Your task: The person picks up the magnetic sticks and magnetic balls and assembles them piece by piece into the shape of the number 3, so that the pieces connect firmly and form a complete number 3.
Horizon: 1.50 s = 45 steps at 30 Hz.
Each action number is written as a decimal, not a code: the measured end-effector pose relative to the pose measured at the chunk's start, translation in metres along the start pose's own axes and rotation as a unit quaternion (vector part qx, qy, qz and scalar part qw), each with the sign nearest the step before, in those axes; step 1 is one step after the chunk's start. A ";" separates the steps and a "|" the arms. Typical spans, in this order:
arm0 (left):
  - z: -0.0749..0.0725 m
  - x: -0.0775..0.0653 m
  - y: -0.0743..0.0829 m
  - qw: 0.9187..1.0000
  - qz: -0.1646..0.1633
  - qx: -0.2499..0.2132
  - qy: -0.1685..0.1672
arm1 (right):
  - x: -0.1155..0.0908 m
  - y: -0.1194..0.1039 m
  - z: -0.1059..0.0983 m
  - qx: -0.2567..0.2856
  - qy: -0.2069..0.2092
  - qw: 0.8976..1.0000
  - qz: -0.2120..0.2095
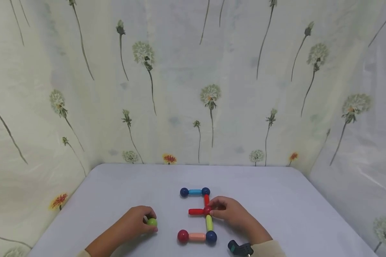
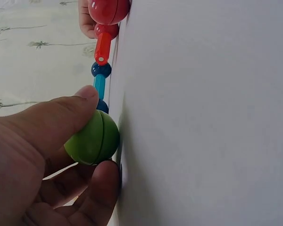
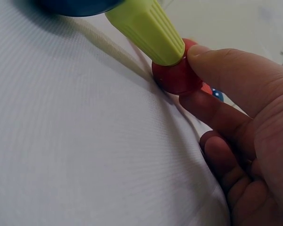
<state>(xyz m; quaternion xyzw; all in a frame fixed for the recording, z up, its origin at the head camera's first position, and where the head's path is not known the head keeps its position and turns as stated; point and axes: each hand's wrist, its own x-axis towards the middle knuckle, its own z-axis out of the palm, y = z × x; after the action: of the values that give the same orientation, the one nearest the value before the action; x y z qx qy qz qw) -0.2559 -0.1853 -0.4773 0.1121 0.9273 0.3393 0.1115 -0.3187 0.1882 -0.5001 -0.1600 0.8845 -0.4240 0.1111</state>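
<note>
My left hand (image 1: 136,223) pinches a green ball (image 2: 96,139) between thumb and fingers, low over the table to the left of the built shape. With thumb and forefinger my right hand (image 1: 229,213) grips the middle red ball (image 3: 177,75). From that ball a red stick (image 1: 196,211) points left, another red stick (image 1: 207,200) runs toward the back, and a yellow-green stick (image 1: 209,223) comes forward. A light blue stick (image 1: 195,192) joins two dark blue balls at the back. In front, a pink stick (image 1: 197,237) lies between a red ball (image 1: 183,236) and a dark blue ball (image 1: 211,237).
The pieces lie on a white table (image 1: 132,182) with rounded far corners. A dark strapped device (image 1: 239,248) sits at my right wrist. Behind and beside the table hangs a curtain (image 1: 180,89) printed with dandelions.
</note>
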 end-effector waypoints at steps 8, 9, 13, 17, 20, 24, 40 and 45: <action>0.007 0.008 0.004 1.000 -0.012 0.007 -0.004 | -0.002 0.001 0.005 -0.004 0.002 1.000 0.001; 0.007 0.008 0.005 1.000 -0.014 0.007 -0.004 | -0.002 0.001 0.005 -0.005 0.002 1.000 0.000; 0.009 0.011 0.008 1.000 -0.016 0.006 -0.004 | -0.002 0.000 0.006 -0.010 0.003 1.000 -0.003; 0.010 0.014 0.010 1.000 -0.011 0.005 -0.002 | -0.001 0.000 0.004 -0.012 0.003 1.000 -0.005; 0.012 0.016 0.012 1.000 -0.012 0.005 0.002 | -0.001 0.000 0.002 -0.008 0.000 1.000 -0.007; 0.016 0.023 0.015 1.000 -0.009 0.007 0.006 | -0.003 0.002 0.000 -0.016 0.001 1.000 -0.005; 0.030 0.047 0.030 1.000 -0.005 0.018 0.010 | -0.003 -0.002 -0.002 -0.013 0.004 1.000 0.001; 0.032 0.053 0.035 1.000 -0.009 0.016 0.015 | 0.000 -0.002 0.000 -0.010 -0.002 1.000 -0.002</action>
<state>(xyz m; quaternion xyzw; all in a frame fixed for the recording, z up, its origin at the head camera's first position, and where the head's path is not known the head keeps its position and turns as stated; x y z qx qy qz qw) -0.2922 -0.1248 -0.4850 0.1007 0.9351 0.3252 0.0983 -0.3177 0.1868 -0.4984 -0.1638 0.8881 -0.4150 0.1102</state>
